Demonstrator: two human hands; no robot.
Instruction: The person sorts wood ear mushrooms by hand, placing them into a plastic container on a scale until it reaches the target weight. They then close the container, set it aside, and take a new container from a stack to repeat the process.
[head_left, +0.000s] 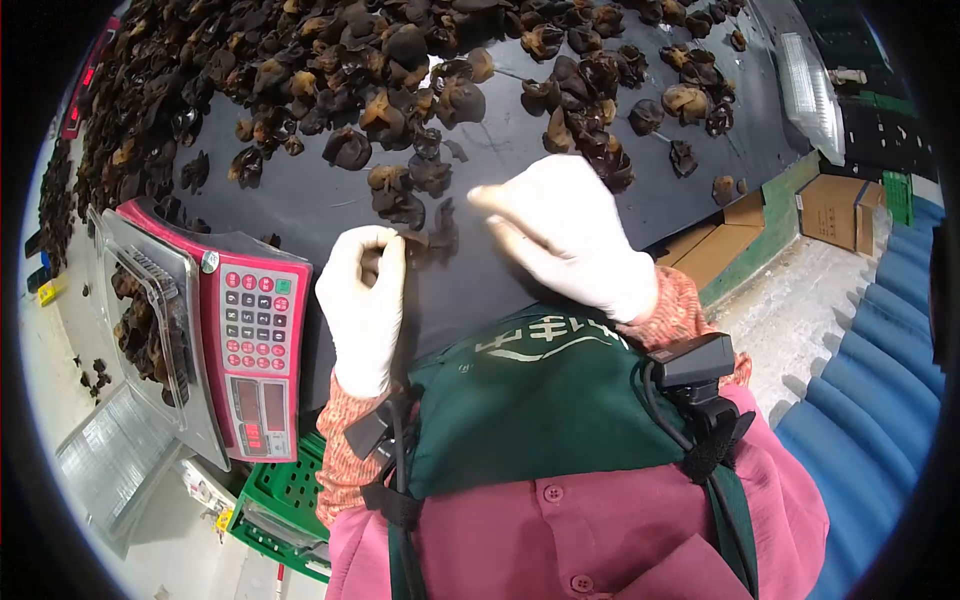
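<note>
Looking down from the head cam: both hands gloved in white, over the near edge of a black worktop (330,200); left hand (362,290) curled shut w/ dark dried mushroom pieces (372,262) pinched in the fingers; right hand (565,235) hovers beside it, fingers loosely bent, not clamped on anything visible; a small mushroom clump (405,195) lies just beyond both hands; big mushroom heap (300,60) covers the far side; red scale (255,350) at the left edge, clear tray (150,320) on it holding some mushrooms; green crate (285,500) below; cardboard boxes (835,205) off to the right.
</note>
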